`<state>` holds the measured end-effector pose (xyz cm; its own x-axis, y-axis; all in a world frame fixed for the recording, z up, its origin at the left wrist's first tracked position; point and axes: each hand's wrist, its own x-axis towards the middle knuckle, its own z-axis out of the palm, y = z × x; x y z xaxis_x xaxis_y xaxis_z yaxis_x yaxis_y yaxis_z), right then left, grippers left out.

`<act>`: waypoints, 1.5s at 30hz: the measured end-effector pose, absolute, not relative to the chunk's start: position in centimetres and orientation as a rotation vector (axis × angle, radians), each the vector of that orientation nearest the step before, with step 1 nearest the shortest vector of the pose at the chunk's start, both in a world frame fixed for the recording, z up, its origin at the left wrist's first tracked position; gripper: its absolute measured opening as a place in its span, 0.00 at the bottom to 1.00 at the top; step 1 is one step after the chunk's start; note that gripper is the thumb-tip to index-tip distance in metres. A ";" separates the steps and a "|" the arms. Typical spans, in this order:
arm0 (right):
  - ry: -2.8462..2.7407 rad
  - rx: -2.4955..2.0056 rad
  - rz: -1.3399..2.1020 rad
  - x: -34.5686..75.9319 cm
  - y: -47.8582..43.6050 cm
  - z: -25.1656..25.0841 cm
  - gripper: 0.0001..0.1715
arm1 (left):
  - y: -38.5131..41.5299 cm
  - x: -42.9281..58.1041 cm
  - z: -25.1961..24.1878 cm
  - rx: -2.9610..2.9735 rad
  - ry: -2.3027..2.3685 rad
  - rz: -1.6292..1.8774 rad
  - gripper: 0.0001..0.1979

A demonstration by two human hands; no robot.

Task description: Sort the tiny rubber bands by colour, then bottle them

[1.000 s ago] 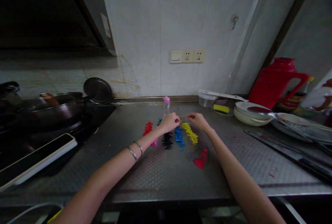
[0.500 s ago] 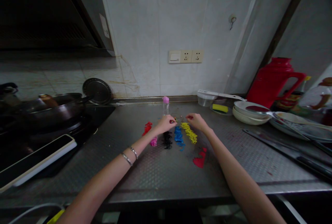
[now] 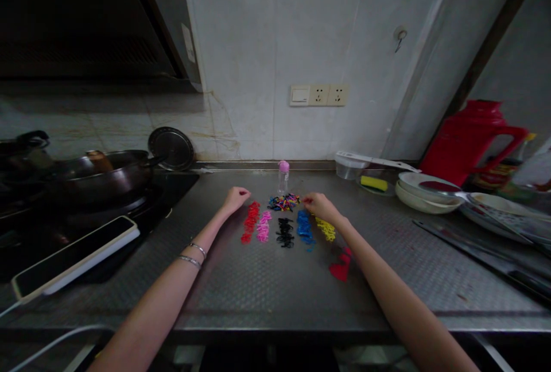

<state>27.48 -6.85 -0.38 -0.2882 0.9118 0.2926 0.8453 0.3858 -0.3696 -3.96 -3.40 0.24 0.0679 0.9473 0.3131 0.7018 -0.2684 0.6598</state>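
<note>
Small rubber bands lie sorted by colour in short rows: red (image 3: 250,223), pink (image 3: 263,227), black (image 3: 284,232), blue (image 3: 305,228) and yellow (image 3: 326,228). Behind the rows is a mixed multicoloured pile of bands (image 3: 284,202). My left hand (image 3: 236,198) hovers just left of the red row's far end, fingertips pinched; anything between them is too small to make out. At the pile's right side, my right hand (image 3: 321,206) is also pinched, above the far ends of the blue and yellow rows. Its fingers partly hide what they hold, if anything.
A small clear bottle with a pink cap (image 3: 283,177) stands behind the pile. Red heart-shaped pieces (image 3: 340,268) lie near my right forearm. On the left are a phone (image 3: 75,257) and a pan (image 3: 103,179); on the right, bowls (image 3: 426,200) and a red thermos (image 3: 467,142).
My left hand has moved left from the mixed pile to beside the red row, uncovering the pile. My right hand has shifted left toward the pile. The view has turned slightly left.
</note>
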 end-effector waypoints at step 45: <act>-2.057 -1.485 0.178 31.5 -6.9 -0.3 0.17 | -4.7 -0.5 0.3 2.306 1.419 0.871 0.12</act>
<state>31.46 -6.91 -0.28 -0.2037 0.9019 0.3810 0.8232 0.3684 -0.4319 -0.50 -4.72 0.33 0.3301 0.8808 0.3395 0.7014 -0.4696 0.5362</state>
